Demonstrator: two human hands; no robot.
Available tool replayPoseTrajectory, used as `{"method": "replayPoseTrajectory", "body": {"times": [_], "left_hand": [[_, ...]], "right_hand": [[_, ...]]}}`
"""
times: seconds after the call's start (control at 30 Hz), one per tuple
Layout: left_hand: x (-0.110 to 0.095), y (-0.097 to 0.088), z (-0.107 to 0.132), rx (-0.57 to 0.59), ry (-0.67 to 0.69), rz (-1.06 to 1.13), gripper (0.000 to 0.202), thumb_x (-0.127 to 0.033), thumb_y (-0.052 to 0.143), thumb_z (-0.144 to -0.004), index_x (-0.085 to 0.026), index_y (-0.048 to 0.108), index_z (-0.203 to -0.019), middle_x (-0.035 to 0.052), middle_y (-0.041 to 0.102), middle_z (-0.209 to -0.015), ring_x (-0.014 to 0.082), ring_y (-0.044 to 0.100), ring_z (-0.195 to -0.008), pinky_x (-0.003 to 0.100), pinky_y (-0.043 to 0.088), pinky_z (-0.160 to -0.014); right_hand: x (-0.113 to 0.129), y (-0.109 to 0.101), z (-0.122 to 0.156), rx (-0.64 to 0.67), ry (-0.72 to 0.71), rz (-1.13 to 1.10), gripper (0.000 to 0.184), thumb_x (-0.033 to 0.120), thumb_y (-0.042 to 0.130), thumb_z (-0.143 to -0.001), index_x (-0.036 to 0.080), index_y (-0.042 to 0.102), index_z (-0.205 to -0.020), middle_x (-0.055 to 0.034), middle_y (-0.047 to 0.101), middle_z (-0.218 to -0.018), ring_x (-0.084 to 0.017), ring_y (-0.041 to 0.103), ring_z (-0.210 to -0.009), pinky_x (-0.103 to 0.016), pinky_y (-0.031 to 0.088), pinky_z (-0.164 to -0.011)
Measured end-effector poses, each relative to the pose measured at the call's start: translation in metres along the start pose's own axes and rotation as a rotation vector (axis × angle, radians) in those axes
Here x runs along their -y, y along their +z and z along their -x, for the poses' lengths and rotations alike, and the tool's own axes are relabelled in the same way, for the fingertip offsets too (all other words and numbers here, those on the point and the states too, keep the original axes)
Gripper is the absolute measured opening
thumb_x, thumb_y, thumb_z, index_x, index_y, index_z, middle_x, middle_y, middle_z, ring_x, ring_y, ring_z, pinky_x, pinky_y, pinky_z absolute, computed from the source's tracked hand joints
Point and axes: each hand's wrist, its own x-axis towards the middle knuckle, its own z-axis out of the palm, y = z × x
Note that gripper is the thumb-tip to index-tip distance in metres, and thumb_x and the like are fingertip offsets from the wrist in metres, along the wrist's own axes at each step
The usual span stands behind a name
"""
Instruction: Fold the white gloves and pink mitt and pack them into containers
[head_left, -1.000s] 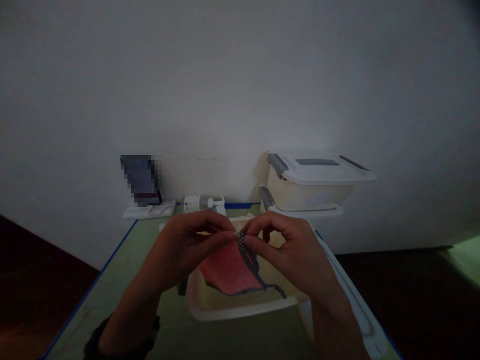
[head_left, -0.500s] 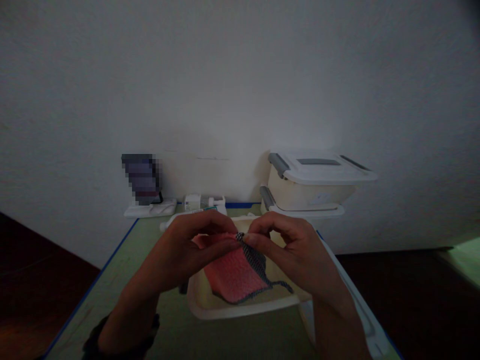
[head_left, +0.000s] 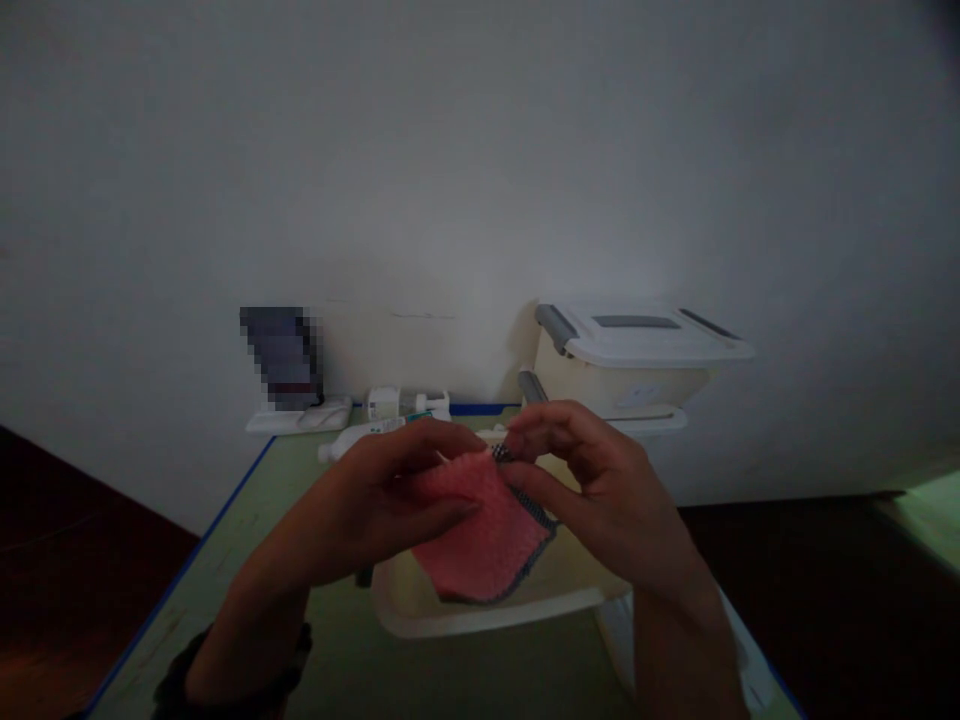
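A pink cloth (head_left: 476, 555) with a dark checked edging hangs over a cream basin (head_left: 420, 628). My left hand (head_left: 367, 505) grips its upper left part, the thumb lying across the pink face and the fingers behind. At the upper right corner, my right hand (head_left: 604, 490) has its thumb and fingers closed around the checked edge; the exact contact of the fingertips is partly hidden. The cloth's lower edge hangs loose inside the basin's outline.
Behind my hands, white bottles (head_left: 367, 432) lie on the green table (head_left: 247, 560). A blurred-out screen on a stand (head_left: 289, 355) is at the back left. A lidded storage box (head_left: 630, 385) stands back right, against the wall.
The cloth's gripped corner has shifted slightly up and right. More pink face shows, less checked side. The dangling checked strip at the right is no longer visible. My right fingers have risen and spread slightly.
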Motion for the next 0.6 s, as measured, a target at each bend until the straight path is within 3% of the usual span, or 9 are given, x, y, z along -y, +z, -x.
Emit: {"method": "replayPoseTrajectory", "body": {"times": [0.1, 0.3, 0.47, 0.6], "left_hand": [[0.004, -0.004, -0.001, -0.014, -0.024, -0.097, 0.029, -0.028, 0.064, -0.074, -0.022, 0.057, -0.101, -0.0021, 0.066, -0.083, 0.011, 0.059, -0.067, 0.017, 0.045, -0.057], [0.011, -0.008, -0.002, -0.056, -0.119, -0.098, 0.017, -0.033, 0.062, -0.076, -0.017, 0.061, -0.081, -0.0027, 0.063, -0.067, 0.0104, 0.056, -0.059, 0.017, 0.045, -0.052], [0.014, -0.004, -0.003, -0.175, -0.174, 0.093, 0.015, -0.031, 0.062, -0.077, -0.017, 0.059, -0.082, -0.0026, 0.062, -0.069, 0.011, 0.058, -0.061, 0.018, 0.046, -0.053], [0.015, 0.003, -0.005, -0.22, -0.202, 0.268, 0.016, -0.033, 0.056, -0.082, -0.017, 0.054, -0.085, -0.0015, 0.06, -0.073, 0.0104, 0.058, -0.063, 0.018, 0.048, -0.052]], "right_hand": [[-0.002, -0.006, 0.001, -0.041, 0.028, -0.032, 0.022, 0.022, 0.057, -0.081, 0.025, 0.056, -0.103, -0.0002, 0.06, -0.087, -0.011, 0.057, -0.08, -0.024, 0.047, -0.07], [-0.005, -0.014, 0.0, -0.115, 0.05, -0.067, 0.016, 0.028, 0.049, -0.086, 0.026, 0.054, -0.101, -0.0007, 0.057, -0.083, -0.012, 0.054, -0.07, -0.022, 0.045, -0.056], [-0.007, -0.011, -0.001, 0.006, 0.125, -0.008, 0.025, 0.036, 0.05, -0.085, 0.024, 0.048, -0.107, 0.0006, 0.053, -0.078, -0.011, 0.051, -0.064, -0.022, 0.044, -0.053], [-0.007, -0.011, -0.003, 0.058, 0.161, 0.114, 0.023, 0.037, 0.056, -0.081, 0.021, 0.057, -0.098, 0.0012, 0.057, -0.074, -0.01, 0.052, -0.063, -0.021, 0.042, -0.052]]}}
